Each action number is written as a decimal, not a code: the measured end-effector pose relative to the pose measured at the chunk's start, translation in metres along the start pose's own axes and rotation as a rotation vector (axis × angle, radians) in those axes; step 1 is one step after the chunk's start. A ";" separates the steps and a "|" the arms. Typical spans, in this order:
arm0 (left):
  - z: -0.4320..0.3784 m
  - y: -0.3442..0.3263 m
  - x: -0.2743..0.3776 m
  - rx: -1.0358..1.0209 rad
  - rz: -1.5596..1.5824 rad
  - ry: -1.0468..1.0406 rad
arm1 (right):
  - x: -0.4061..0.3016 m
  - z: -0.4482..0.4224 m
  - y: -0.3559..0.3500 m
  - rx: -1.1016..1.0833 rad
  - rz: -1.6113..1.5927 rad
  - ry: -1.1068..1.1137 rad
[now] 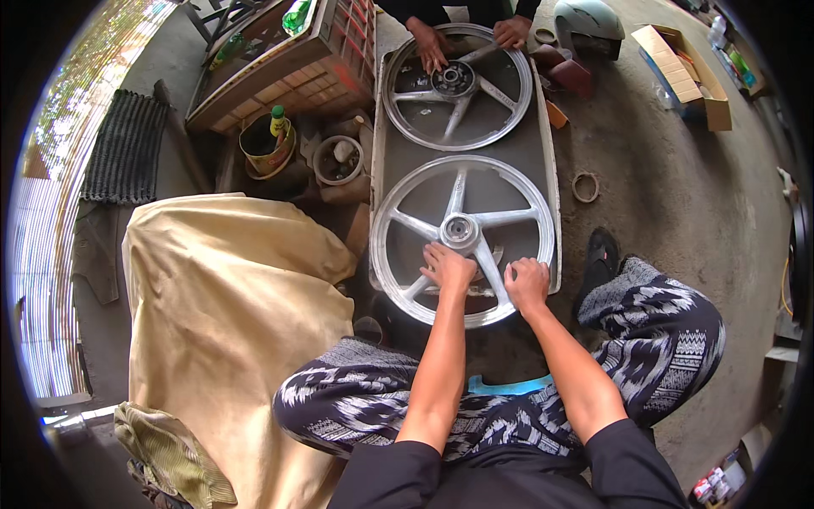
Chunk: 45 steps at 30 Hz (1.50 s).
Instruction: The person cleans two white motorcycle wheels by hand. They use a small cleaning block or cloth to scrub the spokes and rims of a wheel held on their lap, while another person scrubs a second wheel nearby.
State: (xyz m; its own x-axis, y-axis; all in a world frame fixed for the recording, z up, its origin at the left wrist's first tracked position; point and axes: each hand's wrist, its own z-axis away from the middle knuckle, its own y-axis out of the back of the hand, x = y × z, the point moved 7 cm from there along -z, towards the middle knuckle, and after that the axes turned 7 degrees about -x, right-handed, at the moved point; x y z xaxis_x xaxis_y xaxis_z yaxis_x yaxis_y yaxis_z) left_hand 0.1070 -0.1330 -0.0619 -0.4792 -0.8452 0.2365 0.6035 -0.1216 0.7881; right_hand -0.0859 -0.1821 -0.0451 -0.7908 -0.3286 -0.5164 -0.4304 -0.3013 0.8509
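A silvery five-spoke alloy motorcycle wheel (459, 181) lies flat before me, its near rim reaching past the end of a shallow tray (556, 191). My left hand (450, 266) rests palm down just below the wheel's hub (459, 231), over the base of a spoke. Whether something is under its fingers is hidden. At the right near side, my right hand (529, 285) curls around the rim. Beyond lies a second alloy wheel (458, 141) with a dark hub. Another person's hands are on it, one by the hub and one at the far rim.
On the left are a tan cover (235, 254), a bucket (267, 147) holding a green-capped bottle, a tub (353, 143), and a wooden crate (267, 83). To the right, a ring (586, 187) lies on the concrete floor, with a helmet (588, 25) and a cardboard box (715, 108) farther back.
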 end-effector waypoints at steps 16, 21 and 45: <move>0.014 -0.013 0.002 0.029 0.026 -0.113 | -0.001 -0.002 0.004 0.015 0.032 -0.002; 0.022 -0.013 0.003 0.106 0.092 -0.136 | -0.001 -0.002 0.003 -0.016 0.050 -0.003; 0.063 0.017 -0.075 0.399 -0.858 -0.462 | 0.001 -0.005 0.000 0.027 -0.021 0.009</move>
State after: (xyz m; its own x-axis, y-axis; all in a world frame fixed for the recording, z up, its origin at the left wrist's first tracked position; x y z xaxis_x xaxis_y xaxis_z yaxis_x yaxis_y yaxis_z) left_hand 0.1129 -0.0389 -0.0299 -0.8932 -0.2663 -0.3622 -0.2668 -0.3345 0.9038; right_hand -0.0848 -0.1870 -0.0462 -0.7776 -0.3303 -0.5351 -0.4585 -0.2844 0.8419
